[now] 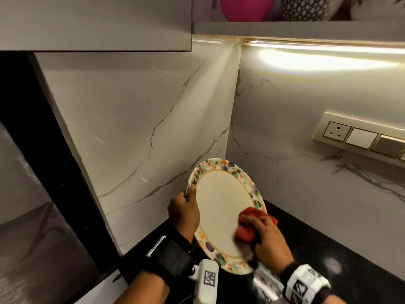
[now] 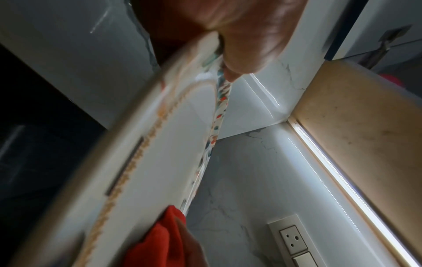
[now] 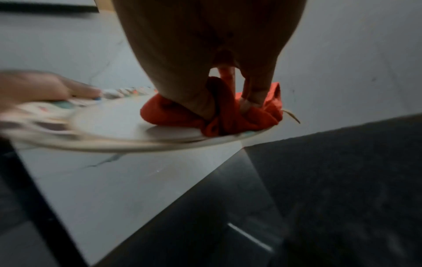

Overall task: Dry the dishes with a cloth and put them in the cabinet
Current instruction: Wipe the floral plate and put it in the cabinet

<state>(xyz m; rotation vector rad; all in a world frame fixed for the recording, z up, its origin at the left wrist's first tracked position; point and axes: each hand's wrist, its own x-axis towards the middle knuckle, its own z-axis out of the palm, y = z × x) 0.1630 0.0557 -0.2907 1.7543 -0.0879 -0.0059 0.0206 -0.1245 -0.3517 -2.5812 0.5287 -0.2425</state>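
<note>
A large cream plate (image 1: 221,207) with a colourful floral rim is held tilted above the black counter (image 1: 328,255) in the corner. My left hand (image 1: 185,210) grips its left rim, thumb on the face, fingers behind. My right hand (image 1: 267,235) holds a bunched red cloth (image 1: 249,229) and presses it on the plate's lower right face. In the left wrist view the plate (image 2: 160,153) runs edge-on, with the red cloth (image 2: 160,240) at the bottom. The right wrist view has the fingers curled into the cloth (image 3: 228,112) on the plate (image 3: 118,122).
White marble walls meet in a corner behind the plate. A switch and socket panel (image 1: 361,137) sits on the right wall. An upper cabinet (image 1: 96,23) hangs at top left; an open shelf (image 1: 295,29) beside it carries a pink bowl (image 1: 246,7) and patterned dishes.
</note>
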